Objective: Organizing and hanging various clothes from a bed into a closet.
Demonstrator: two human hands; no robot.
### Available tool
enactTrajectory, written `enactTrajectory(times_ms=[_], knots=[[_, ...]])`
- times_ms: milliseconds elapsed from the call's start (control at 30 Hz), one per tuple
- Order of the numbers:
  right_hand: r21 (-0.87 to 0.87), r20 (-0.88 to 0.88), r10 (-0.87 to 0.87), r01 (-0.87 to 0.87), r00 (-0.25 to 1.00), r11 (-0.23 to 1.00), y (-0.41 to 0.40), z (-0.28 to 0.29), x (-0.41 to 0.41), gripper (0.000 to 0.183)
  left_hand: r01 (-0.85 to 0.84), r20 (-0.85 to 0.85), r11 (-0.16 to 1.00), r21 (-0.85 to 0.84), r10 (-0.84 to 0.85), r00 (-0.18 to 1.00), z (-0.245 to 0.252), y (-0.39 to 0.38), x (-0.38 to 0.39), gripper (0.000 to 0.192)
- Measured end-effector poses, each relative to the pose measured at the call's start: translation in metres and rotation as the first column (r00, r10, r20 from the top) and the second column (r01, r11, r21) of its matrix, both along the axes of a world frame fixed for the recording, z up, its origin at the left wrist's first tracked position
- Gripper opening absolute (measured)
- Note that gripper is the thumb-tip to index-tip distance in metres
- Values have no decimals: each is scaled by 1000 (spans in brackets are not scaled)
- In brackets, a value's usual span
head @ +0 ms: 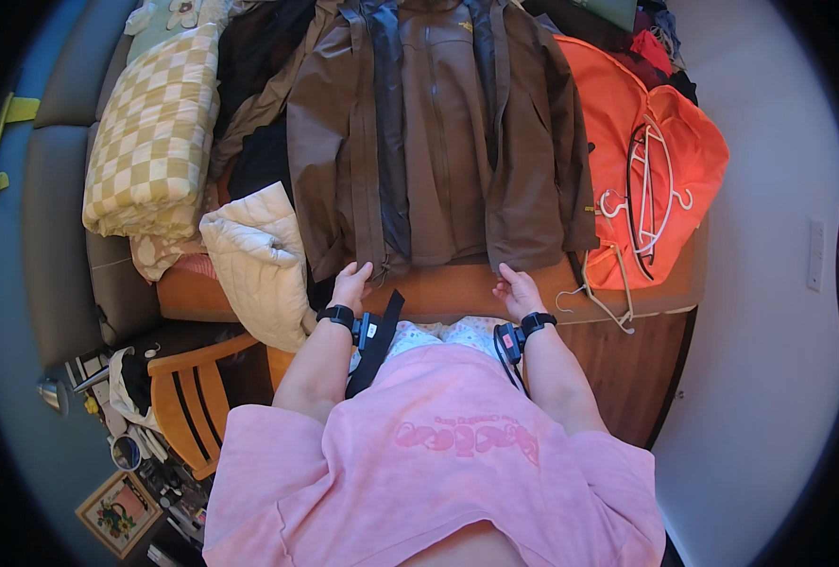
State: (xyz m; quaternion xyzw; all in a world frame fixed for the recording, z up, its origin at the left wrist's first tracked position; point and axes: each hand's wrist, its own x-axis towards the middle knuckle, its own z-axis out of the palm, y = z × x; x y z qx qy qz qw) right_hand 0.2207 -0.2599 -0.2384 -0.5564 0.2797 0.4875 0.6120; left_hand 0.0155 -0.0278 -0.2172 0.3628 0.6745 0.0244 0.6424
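A brown hooded-style jacket point(334, 149) lies spread on the bed with its front open, a brown zipped inner layer point(437, 142) showing between the two dark-lined front panels. My left hand point(352, 285) pinches the bottom hem of the left panel, close to a dangling drawcord. My right hand point(517, 289) pinches the hem of the right panel point(529, 212) between thumb and fingers. Both hands are at the bed's near edge, roughly level with each other. The jacket's top runs past the upper rim of the view.
Beside the jacket, an orange fabric piece point(689, 156) carries several hangers point(646, 191). A cream quilted garment point(256, 248) hangs over the bed's edge point(441, 287) at left, below a checkered folded quilt point(154, 135). A wooden chair point(189, 404) stands lower left; a white wall point(752, 248) rises at right.
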Motion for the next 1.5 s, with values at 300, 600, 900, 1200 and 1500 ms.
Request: enactTrajectory(times_ms=[300, 600, 900, 1200, 1500], knots=[[359, -2, 176, -163, 984, 919, 26, 58, 8, 17, 58, 534, 989, 136, -123, 836, 66, -31, 44, 22], [480, -12, 294, -252, 956, 840, 44, 66, 7, 17, 36, 534, 997, 72, -69, 843, 72, -61, 66, 20], [397, 36, 267, -259, 963, 881, 33, 65, 5, 12, 121, 425, 968, 217, -206, 881, 66, -65, 65, 23], [367, 38, 251, -248, 967, 897, 21, 70, 12, 14, 573, 213, 695, 434, -698, 684, 42, -58, 73, 28], [404, 35, 217, -213, 975, 890, 40, 77, -1, 15, 539, 384, 698, 472, -713, 587, 38, -48, 84, 30]])
